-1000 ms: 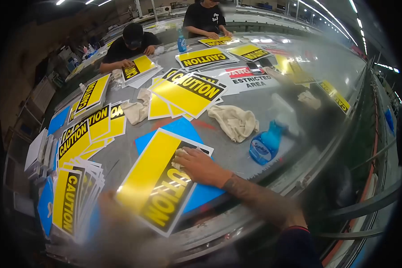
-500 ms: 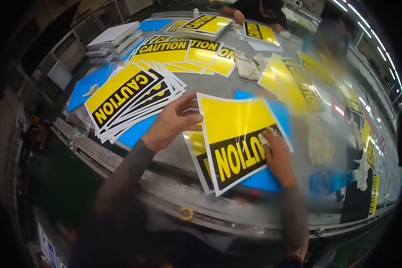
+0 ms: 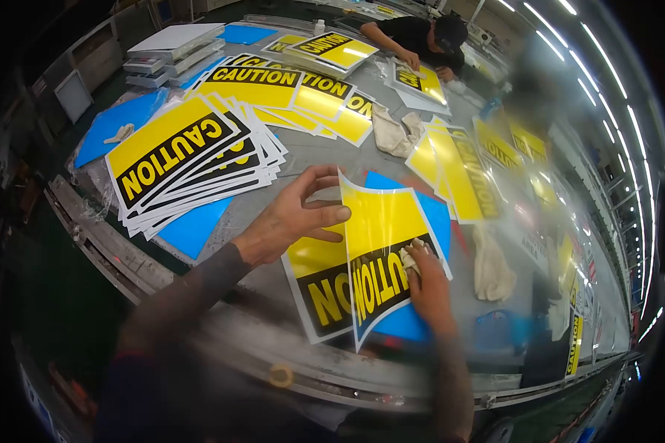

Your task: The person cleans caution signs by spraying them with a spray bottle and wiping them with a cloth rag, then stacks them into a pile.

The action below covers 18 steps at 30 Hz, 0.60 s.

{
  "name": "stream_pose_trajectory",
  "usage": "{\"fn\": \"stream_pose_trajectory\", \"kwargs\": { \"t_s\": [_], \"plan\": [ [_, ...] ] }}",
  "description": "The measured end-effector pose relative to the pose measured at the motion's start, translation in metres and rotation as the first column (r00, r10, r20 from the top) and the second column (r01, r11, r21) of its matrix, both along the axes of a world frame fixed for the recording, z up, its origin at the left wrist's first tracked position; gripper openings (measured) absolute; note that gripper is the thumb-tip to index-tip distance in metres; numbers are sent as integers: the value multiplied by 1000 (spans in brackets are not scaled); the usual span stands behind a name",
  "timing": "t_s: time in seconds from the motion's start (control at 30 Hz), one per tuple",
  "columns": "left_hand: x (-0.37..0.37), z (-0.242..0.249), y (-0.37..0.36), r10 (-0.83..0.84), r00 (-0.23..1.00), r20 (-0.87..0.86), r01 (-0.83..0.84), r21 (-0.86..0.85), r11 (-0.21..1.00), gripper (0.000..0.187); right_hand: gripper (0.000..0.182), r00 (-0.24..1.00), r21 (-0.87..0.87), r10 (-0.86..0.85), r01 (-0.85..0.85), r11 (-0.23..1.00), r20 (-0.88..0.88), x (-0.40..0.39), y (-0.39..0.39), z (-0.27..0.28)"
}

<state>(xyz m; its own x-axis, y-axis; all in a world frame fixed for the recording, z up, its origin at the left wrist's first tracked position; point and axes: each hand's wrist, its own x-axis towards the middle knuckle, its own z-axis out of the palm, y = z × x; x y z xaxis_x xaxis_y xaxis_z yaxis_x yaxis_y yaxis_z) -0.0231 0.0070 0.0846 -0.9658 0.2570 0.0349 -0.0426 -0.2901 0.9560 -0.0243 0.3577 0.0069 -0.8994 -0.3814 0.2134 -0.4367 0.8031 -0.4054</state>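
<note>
A yellow and black caution sign (image 3: 380, 210) lies before me, its left side lifted and bowed. My left hand (image 3: 292, 214) has its fingertips at that raised edge, fingers curved, holding it up. With my right hand (image 3: 430, 292) I press a bunched white cloth (image 3: 419, 253) against the black lettered band. Under the lifted sheet, a second caution sign (image 3: 307, 284) shows at the left. Blue sheets (image 3: 432, 214) stick out beneath them at the right.
A fanned stack of caution signs (image 3: 166, 159) sits to the left on a blue sheet (image 3: 192, 232). White gloves (image 3: 395, 133) and another glove (image 3: 493, 266) lie on the grey table (image 3: 266, 159). Across it, a person (image 3: 421, 44) handles another sign. The table's metal edge (image 3: 89, 221) runs nearest me.
The sign's left side now stands higher and bends more, baring more of the sign below. My right hand with the cloth stays on the lettering. The view has shifted.
</note>
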Motion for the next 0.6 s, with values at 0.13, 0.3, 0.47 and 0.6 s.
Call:
{"fn": "stream_pose_trajectory", "kwargs": {
  "t_s": [0.13,0.3,0.47,0.6],
  "plan": [
    [-2,8,7,5,1000,-5,-5,-18,1000,84,47,1000,4,5,-5,1000,7,0,-1,4],
    [18,-20,8,-67,976,209,-20,389,921,61,47,999,-116,-13,17,993,40,-1,-2,-3],
    [62,-55,-1,-123,855,503,21,204,979,49,50,995,-40,-95,93,995,-41,5,-19,-2],
    [55,-78,-3,-133,838,529,52,164,985,52,43,984,-48,178,-176,983,21,36,-64,-12]
  ]
}}
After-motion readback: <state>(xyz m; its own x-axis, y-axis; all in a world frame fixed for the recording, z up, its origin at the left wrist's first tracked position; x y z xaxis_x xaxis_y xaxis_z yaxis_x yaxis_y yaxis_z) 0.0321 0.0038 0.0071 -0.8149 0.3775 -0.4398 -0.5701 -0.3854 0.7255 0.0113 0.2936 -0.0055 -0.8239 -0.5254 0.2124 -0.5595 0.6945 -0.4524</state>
